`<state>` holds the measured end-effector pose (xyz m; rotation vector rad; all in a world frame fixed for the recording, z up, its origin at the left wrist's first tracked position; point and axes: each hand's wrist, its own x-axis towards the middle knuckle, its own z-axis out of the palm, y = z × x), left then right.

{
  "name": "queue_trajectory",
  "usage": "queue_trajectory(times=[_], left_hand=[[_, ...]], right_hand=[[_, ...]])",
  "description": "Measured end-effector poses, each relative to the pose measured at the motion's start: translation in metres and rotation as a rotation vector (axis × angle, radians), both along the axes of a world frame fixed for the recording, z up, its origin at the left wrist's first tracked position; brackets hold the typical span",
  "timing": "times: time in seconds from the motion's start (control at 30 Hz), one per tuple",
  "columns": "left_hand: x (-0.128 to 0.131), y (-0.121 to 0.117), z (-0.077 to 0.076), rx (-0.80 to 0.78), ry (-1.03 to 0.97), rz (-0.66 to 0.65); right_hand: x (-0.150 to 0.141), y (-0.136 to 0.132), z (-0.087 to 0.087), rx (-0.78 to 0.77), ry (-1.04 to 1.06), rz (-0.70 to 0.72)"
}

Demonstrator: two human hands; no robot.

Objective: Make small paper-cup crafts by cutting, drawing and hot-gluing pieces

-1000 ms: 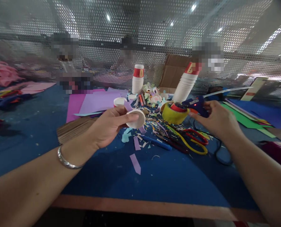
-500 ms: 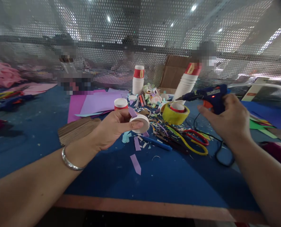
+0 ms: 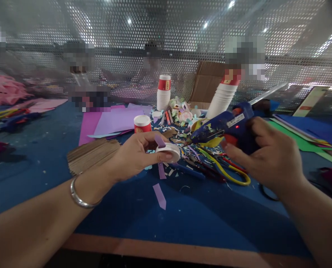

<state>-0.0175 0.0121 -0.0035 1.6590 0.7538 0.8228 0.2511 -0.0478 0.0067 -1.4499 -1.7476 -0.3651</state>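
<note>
Between the thumb and fingers of my left hand (image 3: 139, 154) is a short white round paper-cup piece (image 3: 172, 153), tilted, with a purple paper strip (image 3: 159, 141) sticking up from its edge. My right hand (image 3: 276, 156) is wrapped round a blue hot glue gun (image 3: 224, 126) with an orange trigger, a lit red light and a clear glue stick out of its back. The gun's nozzle points left and sits close to the rim of the white piece; I cannot tell if they touch. Below lies a loose pointed purple strip (image 3: 159, 196) on the blue table.
Yellow-handled scissors (image 3: 233, 173), a blue pen (image 3: 190, 170) and paper scraps lie under the gun. Behind are a red paper cup (image 3: 142, 124), an upright cup stack (image 3: 163, 93) and a leaning cup stack (image 3: 223, 96). Brown cardboard strips (image 3: 92, 154) lie left, coloured paper (image 3: 311, 130) right.
My right hand has brought the glue gun left and down, its nozzle now near the white piece. My left hand has shifted slightly right and down, tilting the piece.
</note>
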Motion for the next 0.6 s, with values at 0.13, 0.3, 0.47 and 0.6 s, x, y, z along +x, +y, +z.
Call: queue_trajectory(times=[0.13,0.3,0.47,0.6], left_hand=[[-0.0001,-0.0005,-0.0018,0.048,-0.004,-0.011],[-0.0005,-0.0016,-0.0039,0.054,-0.007,-0.017],[0.001,-0.0018,-0.0035,0.095,0.011,-0.004],[0.0005,-0.0018,-0.0034,0.138,0.003,-0.002]], right_hand=[[0.0007,-0.0015,-0.0002,0.031,-0.047,0.019],[-0.0006,-0.0017,-0.0019,0.047,-0.078,0.062],[-0.0001,-0.0002,-0.0036,0.099,-0.14,0.084],[0.0043,0.0015,-0.0052,0.159,-0.191,0.112]])
